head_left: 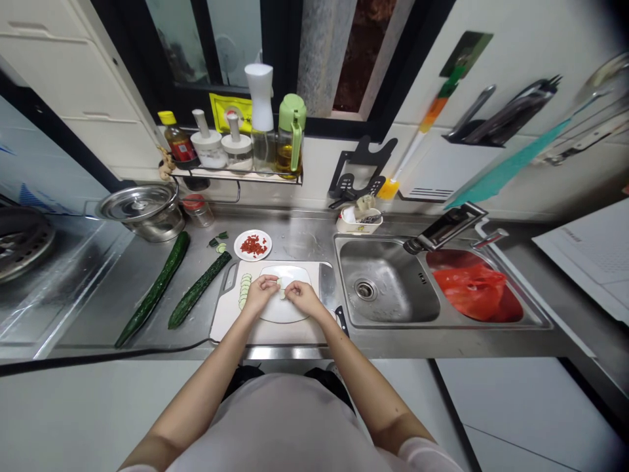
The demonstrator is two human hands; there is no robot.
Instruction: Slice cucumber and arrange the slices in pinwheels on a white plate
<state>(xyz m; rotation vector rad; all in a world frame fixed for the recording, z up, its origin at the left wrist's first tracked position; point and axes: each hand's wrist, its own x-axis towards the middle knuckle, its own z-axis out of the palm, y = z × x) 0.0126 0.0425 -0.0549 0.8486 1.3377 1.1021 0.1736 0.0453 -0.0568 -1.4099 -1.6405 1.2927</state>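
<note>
Over a white plate [285,314], my left hand [261,293] and my right hand [303,296] meet with fingers pinched on a thin pale cucumber slice [282,289]. The plate rests on a light cutting board [230,321]. A row of cucumber slices [244,290] lies on the board left of my left hand. At the board's right edge, partly behind my right forearm, is a knife with a black handle [341,319]. A small white dish [240,244] of chopped red pieces [253,245] stands behind the board.
Two cucumbers [154,288] lie on the steel counter at left, near cut cucumber ends [221,248] and a lidded steel pot [147,210]. On the right is a sink [388,282] with a red plastic bag [474,288] in its second basin. A seasoning shelf [236,174] hangs above.
</note>
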